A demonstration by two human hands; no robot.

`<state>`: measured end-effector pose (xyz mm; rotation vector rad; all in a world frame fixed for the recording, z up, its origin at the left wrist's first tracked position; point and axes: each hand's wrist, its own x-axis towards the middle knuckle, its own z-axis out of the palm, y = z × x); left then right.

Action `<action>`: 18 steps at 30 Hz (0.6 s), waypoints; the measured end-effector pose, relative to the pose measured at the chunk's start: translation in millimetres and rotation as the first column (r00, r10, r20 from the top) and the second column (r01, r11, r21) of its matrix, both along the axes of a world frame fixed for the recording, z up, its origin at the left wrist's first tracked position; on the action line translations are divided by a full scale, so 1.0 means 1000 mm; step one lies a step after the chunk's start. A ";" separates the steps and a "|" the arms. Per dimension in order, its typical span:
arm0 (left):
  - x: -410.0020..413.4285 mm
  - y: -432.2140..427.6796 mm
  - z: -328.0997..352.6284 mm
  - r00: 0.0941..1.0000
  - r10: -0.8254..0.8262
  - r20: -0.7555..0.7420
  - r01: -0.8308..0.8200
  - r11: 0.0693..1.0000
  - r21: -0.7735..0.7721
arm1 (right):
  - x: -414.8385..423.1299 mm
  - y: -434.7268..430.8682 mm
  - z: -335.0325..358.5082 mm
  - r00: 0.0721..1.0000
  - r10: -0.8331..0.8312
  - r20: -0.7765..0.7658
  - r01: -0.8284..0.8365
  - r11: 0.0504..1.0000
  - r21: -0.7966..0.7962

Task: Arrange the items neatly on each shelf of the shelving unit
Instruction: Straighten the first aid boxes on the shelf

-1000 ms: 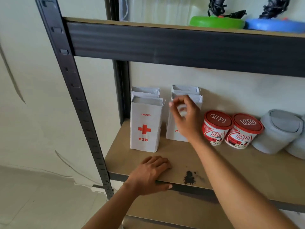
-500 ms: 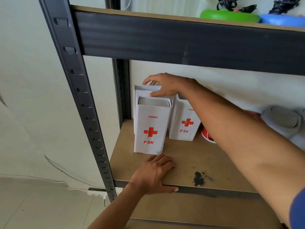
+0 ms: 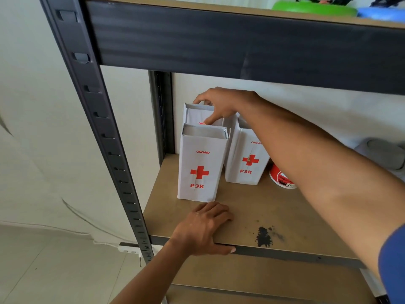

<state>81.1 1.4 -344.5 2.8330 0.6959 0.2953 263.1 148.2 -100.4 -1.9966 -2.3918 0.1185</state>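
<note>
My right hand (image 3: pixel 219 104) is pinching the top rim of the rear box (image 3: pixel 195 115), with the thumb lying on its front face and the fingers curling over its back edge. That box is standing upright in the back left corner of the shelf (image 3: pixel 285 211), its long axis vertical and its open top pointing up. Directly in front of it the front box (image 3: pixel 201 167) is standing the same way, with its red cross and P3K print facing me. Just to the right, the right box (image 3: pixel 245 159) is also standing tall with its print turned to the front. My forearm is crossing over a red tub (image 3: pixel 281 178) beside it, hiding most of it. My left hand (image 3: pixel 203 229) is resting palm down on the front edge of the shelf, near the foot of the front box, fingers relaxed and gripping nothing, thumb lying along the dark front rail. A dark stain (image 3: pixel 264 236) is showing on the board to its right.
</note>
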 end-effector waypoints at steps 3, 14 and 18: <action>0.001 0.000 -0.001 1.000 0.008 -0.004 -0.008 1.000 0.005 | 0.010 -0.001 -0.002 1.000 -0.001 0.010 0.001 0.999 0.035; 0.001 -0.001 -0.001 0.999 0.004 0.038 -0.004 1.000 0.005 | 0.019 -0.013 0.002 0.989 -0.017 0.148 -0.001 0.993 0.118; 0.000 -0.001 -0.001 0.999 0.005 0.042 -0.006 1.000 0.013 | 0.016 -0.019 0.005 0.951 -0.013 0.308 -0.057 0.975 0.217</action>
